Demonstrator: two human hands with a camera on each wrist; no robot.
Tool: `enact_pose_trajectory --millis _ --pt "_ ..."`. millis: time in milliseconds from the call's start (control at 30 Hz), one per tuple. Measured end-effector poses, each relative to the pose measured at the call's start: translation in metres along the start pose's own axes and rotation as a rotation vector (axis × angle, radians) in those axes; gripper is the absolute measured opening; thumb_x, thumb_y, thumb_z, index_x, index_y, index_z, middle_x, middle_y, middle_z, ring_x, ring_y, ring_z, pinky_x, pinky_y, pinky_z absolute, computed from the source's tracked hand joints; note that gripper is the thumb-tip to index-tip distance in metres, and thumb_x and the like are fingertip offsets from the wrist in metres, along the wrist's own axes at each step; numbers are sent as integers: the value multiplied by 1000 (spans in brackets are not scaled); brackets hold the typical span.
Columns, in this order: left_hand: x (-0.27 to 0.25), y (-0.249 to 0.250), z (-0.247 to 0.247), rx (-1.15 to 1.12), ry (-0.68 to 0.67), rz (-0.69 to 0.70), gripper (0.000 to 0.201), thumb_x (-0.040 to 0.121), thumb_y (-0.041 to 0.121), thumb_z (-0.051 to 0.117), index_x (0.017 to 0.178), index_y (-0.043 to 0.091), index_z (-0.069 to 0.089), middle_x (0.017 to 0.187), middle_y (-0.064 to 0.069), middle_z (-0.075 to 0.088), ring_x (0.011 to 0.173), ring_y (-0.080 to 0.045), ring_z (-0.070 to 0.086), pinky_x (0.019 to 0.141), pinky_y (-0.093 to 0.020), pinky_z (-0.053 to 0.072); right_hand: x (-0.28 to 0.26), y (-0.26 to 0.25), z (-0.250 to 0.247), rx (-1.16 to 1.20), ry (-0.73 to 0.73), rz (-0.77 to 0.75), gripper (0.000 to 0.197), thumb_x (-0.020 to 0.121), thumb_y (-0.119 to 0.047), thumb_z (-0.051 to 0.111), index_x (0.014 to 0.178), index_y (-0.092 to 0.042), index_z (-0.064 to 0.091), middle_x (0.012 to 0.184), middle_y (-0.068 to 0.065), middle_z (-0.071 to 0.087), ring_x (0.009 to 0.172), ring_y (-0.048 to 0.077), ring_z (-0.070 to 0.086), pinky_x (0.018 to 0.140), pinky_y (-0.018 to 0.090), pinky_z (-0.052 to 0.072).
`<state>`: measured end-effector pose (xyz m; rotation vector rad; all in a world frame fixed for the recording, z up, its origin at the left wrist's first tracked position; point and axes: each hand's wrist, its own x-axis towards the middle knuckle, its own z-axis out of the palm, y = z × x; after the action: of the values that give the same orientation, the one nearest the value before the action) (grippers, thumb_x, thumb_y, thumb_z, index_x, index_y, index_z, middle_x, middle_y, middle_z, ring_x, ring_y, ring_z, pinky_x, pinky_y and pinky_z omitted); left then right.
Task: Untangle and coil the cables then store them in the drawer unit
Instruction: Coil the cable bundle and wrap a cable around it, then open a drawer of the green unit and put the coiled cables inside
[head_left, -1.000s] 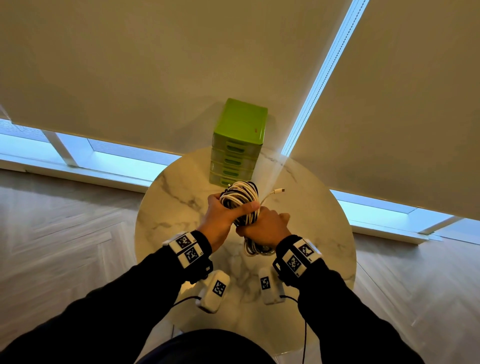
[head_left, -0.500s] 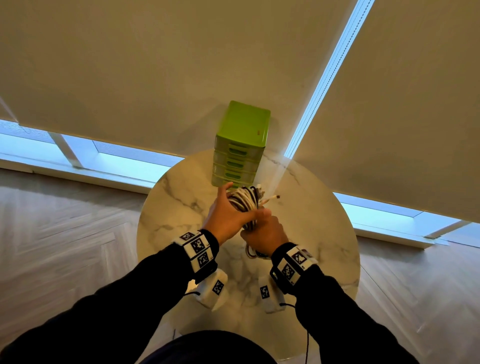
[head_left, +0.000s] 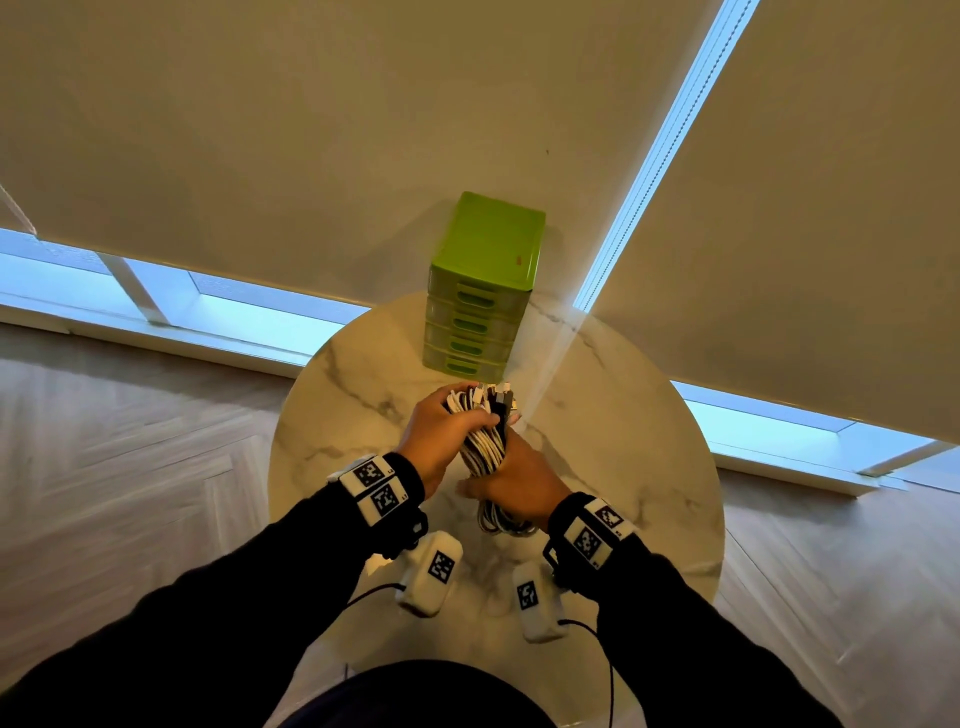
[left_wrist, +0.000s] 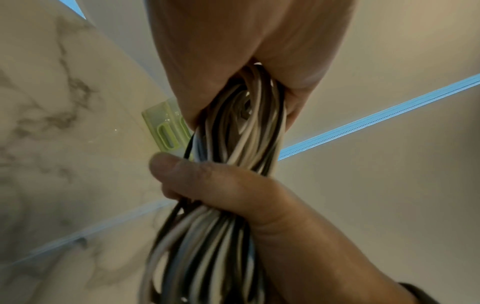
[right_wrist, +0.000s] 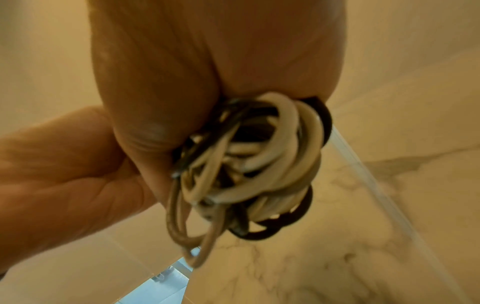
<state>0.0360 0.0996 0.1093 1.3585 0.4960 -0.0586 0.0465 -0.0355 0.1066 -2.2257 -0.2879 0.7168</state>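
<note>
A bundle of white and black cables (head_left: 485, 447) is held above the round marble table (head_left: 363, 395). My left hand (head_left: 441, 431) grips its upper part, fingers curled round the strands (left_wrist: 241, 127). My right hand (head_left: 514, 483) grips the bundle lower down, and loops (right_wrist: 249, 164) hang out below it. Plug ends (head_left: 501, 397) stick out at the top of the bundle. The green drawer unit (head_left: 480, 291) stands at the table's far edge, just beyond the hands, with all drawers pushed in.
Beige roller blinds (head_left: 311, 130) hang right behind the drawer unit, with a bright gap (head_left: 649, 171) between them. The table edge (head_left: 714, 493) drops to a wooden floor (head_left: 130, 441) on both sides.
Both hands and the bundle have moved forward toward the drawer unit. The bundle has been squeezed from a round coil into a longer, narrower shape, and the loose white plug end is tucked against it.
</note>
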Motion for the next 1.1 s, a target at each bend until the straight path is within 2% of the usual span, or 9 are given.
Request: enact_pose_trajectory --millis 100,167,300,433,567,733,867,967,1100 --pt "2 3 1 76 -79 17 77 50 56 93 118 30 67 113 8 74 108 -12 69 98 -40 55 12 9 -1 61 8 10 72 61 -32 75 130 -36 54 122 -5 66 110 18 63 97 46 53" --pt "5 7 -1 103 -127 47 83 52 61 91 124 29 65 118 8 72 113 -10 67 100 -38 53 17 14 -4 134 49 38 60 59 -30 72 119 -34 62 113 -3 70 103 19 66 93 48 55" --pt "17 7 -14 175 -133 118 49 88 43 74 133 26 62 132 8 65 120 -1 60 104 -29 49 28 19 -20 328 181 100 38 70 -8 76 104 -23 69 98 -1 72 93 19 67 82 38 55" --pt "39 -7 -25 84 -109 31 31 101 29 57 129 15 63 128 0 68 115 -11 67 98 -27 53 44 28 -34 432 200 121 28 75 0 76 94 -19 68 86 -4 70 78 10 64 67 25 47" --pt "85 -29 -23 35 -65 -79 23 105 27 50 119 16 63 124 -3 69 113 -18 68 103 -35 52 67 44 -34 468 192 139 28 74 -3 79 97 -17 70 89 -1 72 82 12 67 71 27 49" --pt "161 -51 -11 -145 32 -219 33 107 24 46 132 4 52 129 -15 62 115 -28 64 96 -34 54 89 64 -34 529 185 175 27 77 3 76 97 -13 70 89 2 73 74 6 67 68 26 50" --pt "204 -62 0 -262 58 -305 31 107 30 46 127 8 56 120 -12 65 101 -21 67 87 -31 54 100 79 -39 527 148 147 36 77 1 78 97 -27 69 93 -6 74 82 4 69 72 23 54" --pt "220 -67 10 -389 78 -350 25 106 32 45 117 15 59 110 -7 68 96 -19 67 82 -30 51 106 87 -42 502 132 112 40 76 4 78 94 -30 67 90 -12 72 77 -6 66 63 10 51" --pt "216 -64 17 -483 148 -347 19 106 27 45 102 15 60 93 -5 68 89 -18 68 82 -30 52 104 91 -44 495 115 85 40 77 6 77 96 -29 67 92 -11 72 78 -6 66 63 8 51"
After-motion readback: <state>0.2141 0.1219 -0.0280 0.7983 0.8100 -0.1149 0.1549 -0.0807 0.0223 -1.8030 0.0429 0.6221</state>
